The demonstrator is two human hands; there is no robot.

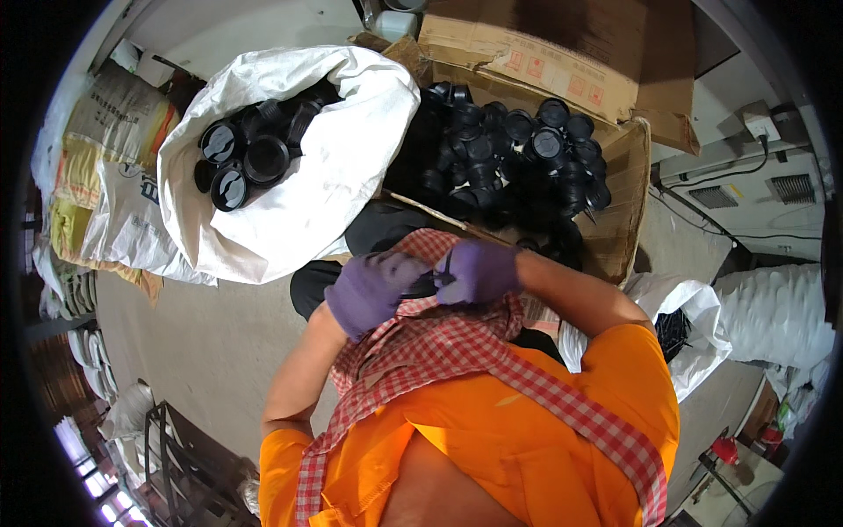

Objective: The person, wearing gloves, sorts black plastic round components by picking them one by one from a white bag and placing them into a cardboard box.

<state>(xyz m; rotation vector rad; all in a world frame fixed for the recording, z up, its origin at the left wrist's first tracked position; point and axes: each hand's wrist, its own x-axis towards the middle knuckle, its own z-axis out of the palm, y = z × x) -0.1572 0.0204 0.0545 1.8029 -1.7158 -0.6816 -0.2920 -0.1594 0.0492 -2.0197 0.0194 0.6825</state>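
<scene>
My left hand (375, 290) and my right hand (479, 272), both in purple knit gloves, meet over my lap. Between them they grip a black plastic part (423, 287), mostly covered by the fingers, so its exact shape is hidden. Below the hands lies a red-and-white checked apron (428, 336). Beyond my left hand, an open white woven sack (316, 211) contains several round black plastic caps (267, 160). Past my right hand, a cardboard box (616, 197) holds a heap of similar black caps (481, 145).
At the left lie stacked woven sacks (125, 204). On the right, a smaller white sack (708, 329) contains thin black pieces (673, 332). A white machine cabinet (757, 191) with a cable stands behind it. A dark metal frame (168, 454) is at lower left.
</scene>
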